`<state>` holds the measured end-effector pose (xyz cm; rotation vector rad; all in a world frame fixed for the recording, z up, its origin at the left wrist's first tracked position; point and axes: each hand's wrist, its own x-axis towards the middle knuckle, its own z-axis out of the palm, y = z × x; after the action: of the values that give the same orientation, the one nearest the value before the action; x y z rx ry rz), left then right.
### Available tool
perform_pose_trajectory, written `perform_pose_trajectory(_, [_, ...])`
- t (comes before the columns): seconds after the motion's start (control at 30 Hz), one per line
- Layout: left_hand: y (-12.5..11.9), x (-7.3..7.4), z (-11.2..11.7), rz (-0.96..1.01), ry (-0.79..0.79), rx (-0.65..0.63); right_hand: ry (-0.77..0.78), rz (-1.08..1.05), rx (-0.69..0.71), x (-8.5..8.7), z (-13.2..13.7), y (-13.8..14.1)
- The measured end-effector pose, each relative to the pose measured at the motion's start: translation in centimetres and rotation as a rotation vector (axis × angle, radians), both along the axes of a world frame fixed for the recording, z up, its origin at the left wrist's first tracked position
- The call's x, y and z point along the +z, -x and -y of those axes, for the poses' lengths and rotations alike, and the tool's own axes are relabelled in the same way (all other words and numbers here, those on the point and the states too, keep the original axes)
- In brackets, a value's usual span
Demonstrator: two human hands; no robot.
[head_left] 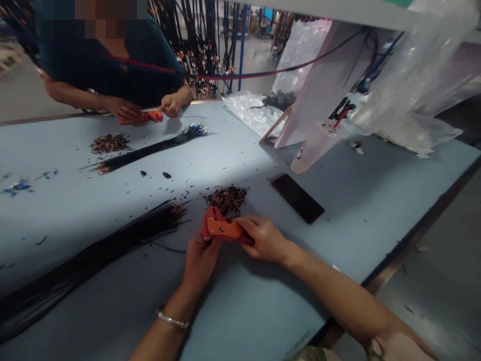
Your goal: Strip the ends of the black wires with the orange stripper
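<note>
"Where's the red-and-orange tool (225,229)?"
"Just above the surface (240,301), in from its slanting near edge, the right hand's (266,237) fingers wrapped round its handle end."
"And the left hand (203,258)?"
"At the tool's head; I can't tell what its fingers hold. Dark clippings (227,199) lie just beyond, toward the far edge, a phone (297,198) to their right."

Left fingers (214,246) partly hidden behind red-orange tool (227,229)
</note>
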<state>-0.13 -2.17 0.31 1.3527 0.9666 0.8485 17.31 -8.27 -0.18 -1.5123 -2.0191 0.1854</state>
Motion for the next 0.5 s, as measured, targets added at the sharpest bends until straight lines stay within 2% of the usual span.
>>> perform_pose_trajectory(0.3, [-0.03, 0.32, -0.09, -0.042, -0.032, 0.000, 0.016, 0.051, -0.029, 0.20, -0.04, 0.06])
perform_pose_trajectory(0.5, [-0.12, 0.40, 0.15, -0.160, -0.187, 0.097, 0.049, -0.003, -0.069, 0.37, -0.29, -0.10])
